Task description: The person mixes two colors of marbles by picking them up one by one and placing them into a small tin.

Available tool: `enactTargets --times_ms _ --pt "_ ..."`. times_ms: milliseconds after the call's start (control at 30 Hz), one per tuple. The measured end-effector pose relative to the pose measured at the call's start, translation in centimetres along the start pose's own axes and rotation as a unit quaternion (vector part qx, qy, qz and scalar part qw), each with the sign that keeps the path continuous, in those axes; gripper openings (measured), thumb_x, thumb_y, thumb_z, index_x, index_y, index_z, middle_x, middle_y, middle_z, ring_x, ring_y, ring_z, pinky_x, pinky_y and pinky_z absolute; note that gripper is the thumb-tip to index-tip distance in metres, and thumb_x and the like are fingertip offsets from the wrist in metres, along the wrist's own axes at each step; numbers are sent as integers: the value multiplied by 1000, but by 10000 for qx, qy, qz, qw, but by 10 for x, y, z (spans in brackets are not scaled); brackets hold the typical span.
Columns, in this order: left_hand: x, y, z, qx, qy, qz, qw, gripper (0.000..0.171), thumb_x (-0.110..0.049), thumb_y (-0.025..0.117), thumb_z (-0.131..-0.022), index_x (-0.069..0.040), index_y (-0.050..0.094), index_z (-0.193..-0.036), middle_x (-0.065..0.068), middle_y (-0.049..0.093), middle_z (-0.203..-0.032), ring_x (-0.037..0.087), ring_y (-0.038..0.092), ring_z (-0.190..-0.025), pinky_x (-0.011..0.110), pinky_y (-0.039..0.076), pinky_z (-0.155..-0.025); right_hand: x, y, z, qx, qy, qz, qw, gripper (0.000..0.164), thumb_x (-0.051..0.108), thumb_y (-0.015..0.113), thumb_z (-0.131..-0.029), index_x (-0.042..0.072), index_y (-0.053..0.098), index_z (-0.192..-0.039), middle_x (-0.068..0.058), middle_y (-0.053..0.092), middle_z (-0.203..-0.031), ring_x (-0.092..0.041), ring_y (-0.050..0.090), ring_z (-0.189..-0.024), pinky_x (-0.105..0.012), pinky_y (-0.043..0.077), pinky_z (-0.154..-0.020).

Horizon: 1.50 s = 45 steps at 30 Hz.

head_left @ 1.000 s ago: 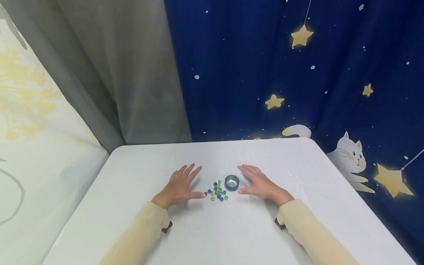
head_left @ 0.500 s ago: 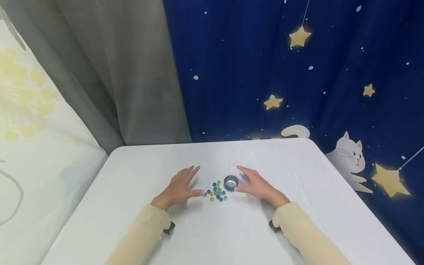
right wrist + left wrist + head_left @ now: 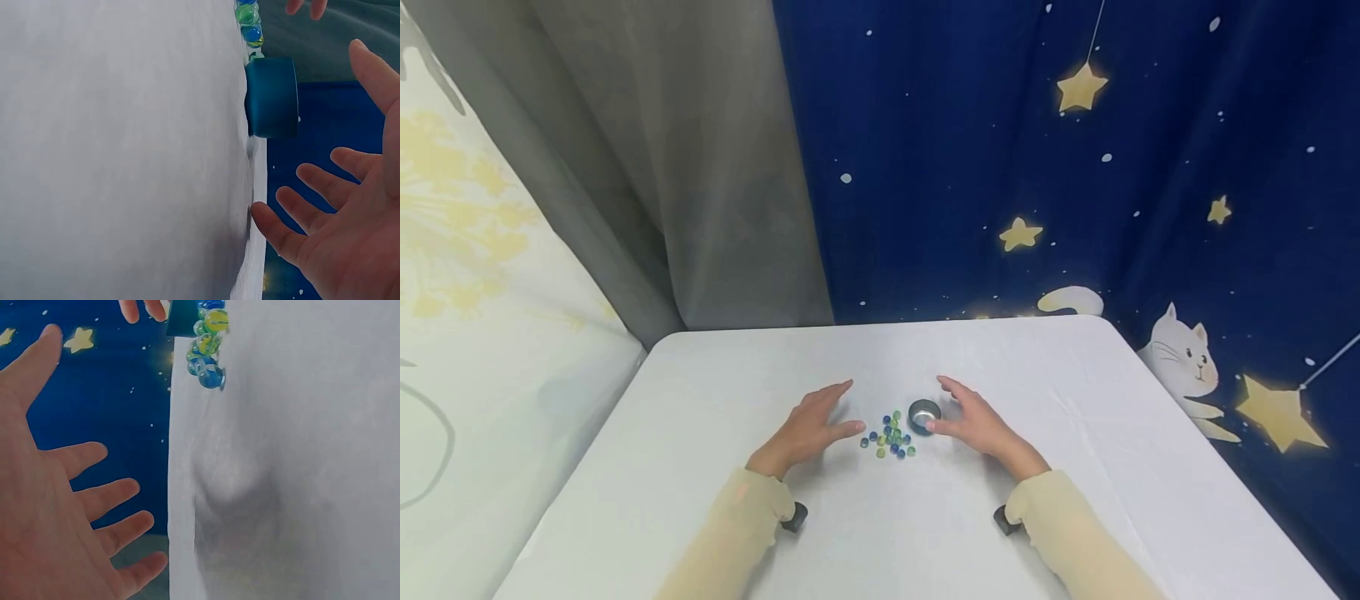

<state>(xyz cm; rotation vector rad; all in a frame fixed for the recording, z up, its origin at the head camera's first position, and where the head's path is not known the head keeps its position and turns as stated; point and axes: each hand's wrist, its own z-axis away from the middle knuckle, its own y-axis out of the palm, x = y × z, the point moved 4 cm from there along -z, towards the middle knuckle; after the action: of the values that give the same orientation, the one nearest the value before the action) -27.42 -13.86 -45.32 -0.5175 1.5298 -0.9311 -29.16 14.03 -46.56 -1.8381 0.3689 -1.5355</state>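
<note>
Several blue, green and yellow glass marbles lie in a loose cluster on the white table, seen also as marbles at the top of the left wrist view. Just right of them stands a small round metal bowl, upright, its dark teal side showing in the right wrist view. My left hand hovers left of the marbles, fingers spread and holding nothing. To the right of the bowl, my right hand is spread too, its thumb overlapping the bowl's rim in the head view; the right wrist view shows a gap between them.
A white cloth covers the table. Behind it hang a grey curtain and a dark blue curtain printed with stars and a cat. A pale printed cloth hangs at the left.
My right hand has shifted slightly left, so its thumb now overlaps the bowl in view. My left hand has turned a little, its thumb rising off the leftmost marble in view. Marbles and bowl stay put.
</note>
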Motion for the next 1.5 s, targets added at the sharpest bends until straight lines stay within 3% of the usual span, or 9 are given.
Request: enactTargets --times_ms 300,733,867,1133,1500 --pt "3 5 -4 -41 -145 321 9994 84 -65 63 -81 -23 38 -150 3 34 -154 28 24 -143 53 21 -111 4 6 -4 -179 187 -288 9992 82 27 77 -84 9 32 -151 -17 42 -147 -39 40 -133 -56 32 -104" --pt "5 8 -12 -217 -131 725 9970 76 -53 69 -83 -20 43 -147 8 37 -152 33 27 -141 54 24 -109 4 18 -9 2 526 -655 9965 86 30 79 -81 12 32 -151 -19 44 -144 -41 41 -131 -57 33 -103" --pt "6 9 -14 -278 -189 951 9949 75 -48 72 -83 -20 43 -147 9 39 -150 33 35 -137 56 29 -107 2 22 -10 27 546 -771 9955 87 27 80 -80 12 33 -151 -19 45 -142 -41 42 -130 -57 32 -103" --pt "7 15 -18 -394 -50 1139 9927 72 -39 78 -81 -17 49 -143 8 51 -139 30 50 -122 51 39 -100 3 26 -12 57 598 -663 9960 89 25 82 -76 14 34 -150 -15 47 -139 -38 43 -128 -58 33 -102" --pt "4 22 -17 -367 -159 1346 9901 71 -35 81 -78 -17 52 -140 6 56 -132 27 52 -115 48 45 -91 2 26 -16 80 743 -523 9958 86 14 83 -73 14 40 -147 -11 50 -140 -36 41 -130 -58 29 -105"
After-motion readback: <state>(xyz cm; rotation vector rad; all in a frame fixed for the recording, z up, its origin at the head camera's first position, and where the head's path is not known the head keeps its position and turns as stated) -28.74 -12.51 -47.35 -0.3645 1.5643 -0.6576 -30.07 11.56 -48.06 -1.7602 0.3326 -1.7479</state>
